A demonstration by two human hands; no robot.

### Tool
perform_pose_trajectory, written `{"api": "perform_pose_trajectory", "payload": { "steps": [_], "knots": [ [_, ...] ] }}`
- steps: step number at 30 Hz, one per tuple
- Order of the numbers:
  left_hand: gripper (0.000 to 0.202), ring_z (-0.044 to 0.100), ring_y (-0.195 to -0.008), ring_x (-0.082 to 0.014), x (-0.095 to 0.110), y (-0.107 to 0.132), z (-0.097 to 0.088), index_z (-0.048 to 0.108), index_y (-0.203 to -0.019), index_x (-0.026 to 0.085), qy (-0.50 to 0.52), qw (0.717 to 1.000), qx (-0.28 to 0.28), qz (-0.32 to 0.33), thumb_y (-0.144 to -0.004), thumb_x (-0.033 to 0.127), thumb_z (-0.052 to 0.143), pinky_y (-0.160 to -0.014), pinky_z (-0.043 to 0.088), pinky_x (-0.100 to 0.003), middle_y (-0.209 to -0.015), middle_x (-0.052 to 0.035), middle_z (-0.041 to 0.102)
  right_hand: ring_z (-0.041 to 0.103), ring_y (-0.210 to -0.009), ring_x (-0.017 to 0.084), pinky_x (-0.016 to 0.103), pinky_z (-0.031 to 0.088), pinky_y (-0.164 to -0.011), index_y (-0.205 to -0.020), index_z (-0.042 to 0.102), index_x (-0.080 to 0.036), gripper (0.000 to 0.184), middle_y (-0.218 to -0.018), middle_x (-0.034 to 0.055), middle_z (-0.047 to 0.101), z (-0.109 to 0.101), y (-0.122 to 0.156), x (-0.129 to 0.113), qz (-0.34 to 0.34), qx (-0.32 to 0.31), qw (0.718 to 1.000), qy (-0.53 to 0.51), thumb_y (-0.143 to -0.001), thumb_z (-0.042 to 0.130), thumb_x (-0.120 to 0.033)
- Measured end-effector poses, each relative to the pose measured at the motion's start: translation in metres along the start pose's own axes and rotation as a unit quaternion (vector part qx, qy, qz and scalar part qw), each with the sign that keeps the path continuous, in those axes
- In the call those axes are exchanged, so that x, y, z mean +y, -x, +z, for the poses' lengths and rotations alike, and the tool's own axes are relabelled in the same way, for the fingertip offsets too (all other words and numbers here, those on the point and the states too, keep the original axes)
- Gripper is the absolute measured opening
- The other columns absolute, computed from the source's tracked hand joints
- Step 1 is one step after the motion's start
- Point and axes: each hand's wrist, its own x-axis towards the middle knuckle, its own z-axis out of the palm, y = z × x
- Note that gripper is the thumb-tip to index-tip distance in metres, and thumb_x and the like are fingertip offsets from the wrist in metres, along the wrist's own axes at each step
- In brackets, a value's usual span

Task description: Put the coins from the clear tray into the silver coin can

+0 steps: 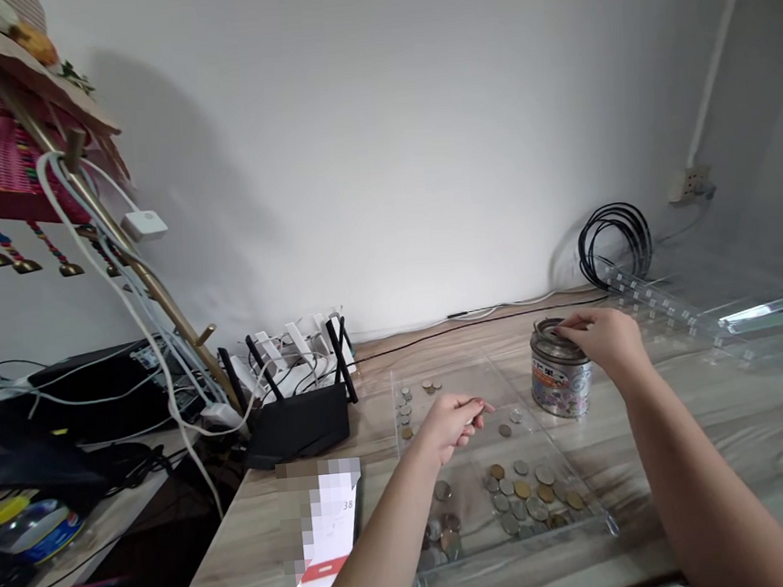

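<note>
A clear plastic tray (592,506) lies on the wooden table with several coins (527,499) scattered in it. My left hand (452,421) hovers over the middle of the tray, its fingers pinched together on what looks like a coin. A small printed tin can (560,386) stands just past the tray's far right corner. My right hand (601,335) rests on top of the can, fingertips pinched at its lid; what they hold I cannot make out.
A black router (298,420) with antennas and a tangle of white cables sit at the left. A phone (325,541) lies near the table's front edge. Clear acrylic pieces (715,311) and a black cable coil (614,239) are at the back right.
</note>
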Motion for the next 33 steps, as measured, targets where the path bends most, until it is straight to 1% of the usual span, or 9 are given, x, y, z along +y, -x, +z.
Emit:
{"api": "perform_pose_trajectory", "payload": {
  "steps": [4,7,13,17,20,23,25,28,33],
  "knots": [
    [0.037,0.019,-0.035,0.0001,0.000,0.001,-0.002,0.059,-0.086,0.013,0.058,0.998,-0.002,0.001,-0.067,0.045,0.053,-0.036,0.006,-0.017,-0.050,0.0058,0.038,0.051,-0.077,0.023,0.040,0.031,-0.075,-0.073,0.063,-0.019,0.023,-0.069,0.0059,0.062,0.001,0.010,-0.019,-0.065,0.108,0.991,0.040,-0.069,0.048,-0.035],
    [0.034,0.018,-0.035,-0.0001,0.000,0.001,-0.002,0.058,-0.084,0.012,0.115,0.993,-0.008,-0.001,-0.071,0.042,0.049,-0.035,0.004,-0.017,-0.050,0.0060,0.035,0.051,-0.078,0.020,0.035,0.033,-0.077,-0.085,0.061,-0.017,0.026,-0.077,0.0071,0.060,0.007,0.026,-0.046,-0.126,0.138,0.982,-0.027,-0.075,0.042,-0.031],
    [0.022,0.020,-0.035,0.0003,-0.001,-0.003,-0.003,0.048,-0.074,0.014,0.182,0.982,0.040,0.012,-0.073,0.037,0.050,-0.034,0.006,-0.015,-0.053,0.0058,0.037,0.050,-0.062,0.012,0.023,0.037,-0.059,-0.090,0.060,-0.020,0.026,-0.077,0.0039,0.058,0.044,0.069,-0.095,-0.233,-0.194,0.944,-0.129,-0.077,0.042,-0.033],
    [0.021,0.022,-0.035,-0.0001,-0.002,-0.004,-0.004,0.046,-0.074,0.015,0.204,0.978,0.034,-0.004,-0.074,0.036,0.049,-0.034,0.007,-0.014,-0.053,0.0052,0.039,0.050,-0.063,0.013,0.022,0.036,-0.060,-0.077,0.063,-0.020,0.021,-0.072,0.0031,0.058,0.057,0.076,-0.101,-0.232,-0.260,0.929,-0.126,-0.076,0.044,-0.031],
    [0.022,0.022,-0.036,-0.0007,-0.002,-0.005,-0.005,0.053,-0.079,0.012,0.239,0.971,0.018,-0.017,-0.077,0.033,0.046,-0.033,0.009,-0.014,-0.054,0.0038,0.039,0.051,-0.066,0.014,0.023,0.036,-0.061,-0.076,0.063,-0.021,0.020,-0.074,0.0034,0.061,0.042,0.064,-0.092,-0.197,-0.188,0.955,-0.121,-0.074,0.047,-0.031],
    [0.022,0.028,-0.038,-0.0018,-0.003,-0.007,-0.008,0.056,-0.083,0.008,0.299,0.953,0.033,-0.037,-0.077,0.023,0.041,-0.032,0.016,-0.015,-0.055,0.0013,0.041,0.050,-0.068,0.016,0.026,0.035,-0.060,-0.082,0.064,-0.022,0.023,-0.076,0.0053,0.061,0.013,0.041,-0.068,-0.099,-0.008,0.994,-0.051,-0.073,0.047,-0.034],
    [0.020,0.035,-0.041,-0.0036,-0.004,-0.010,-0.010,0.056,-0.082,0.006,0.335,0.939,0.061,-0.055,-0.075,0.015,0.039,-0.035,0.024,-0.015,-0.057,-0.0017,0.045,0.050,-0.069,0.019,0.028,0.032,-0.056,-0.081,0.065,-0.023,0.023,-0.076,0.0071,0.060,-0.004,0.025,-0.047,-0.015,0.064,0.998,0.017,-0.070,0.050,-0.036],
    [0.019,0.046,-0.049,-0.0070,-0.006,-0.013,-0.012,0.053,-0.081,0.006,0.365,0.924,0.095,-0.062,-0.071,0.009,0.037,-0.043,0.036,-0.018,-0.063,-0.0077,0.053,0.050,-0.066,0.021,0.029,0.030,-0.052,-0.075,0.066,-0.022,0.022,-0.072,0.0070,0.061,-0.013,0.008,-0.020,0.061,0.028,0.996,0.050,-0.064,0.053,-0.037],
    [0.024,0.051,-0.053,-0.0069,-0.007,-0.013,-0.011,0.050,-0.084,0.004,0.333,0.937,0.100,-0.029,-0.067,-0.002,0.035,-0.049,0.040,-0.017,-0.073,-0.0135,0.059,0.052,-0.070,0.022,0.034,0.032,-0.063,-0.069,0.065,-0.022,0.018,-0.064,0.0034,0.062,-0.005,0.007,-0.012,0.017,0.005,0.998,0.054,-0.064,0.052,-0.034]
  ]
}}
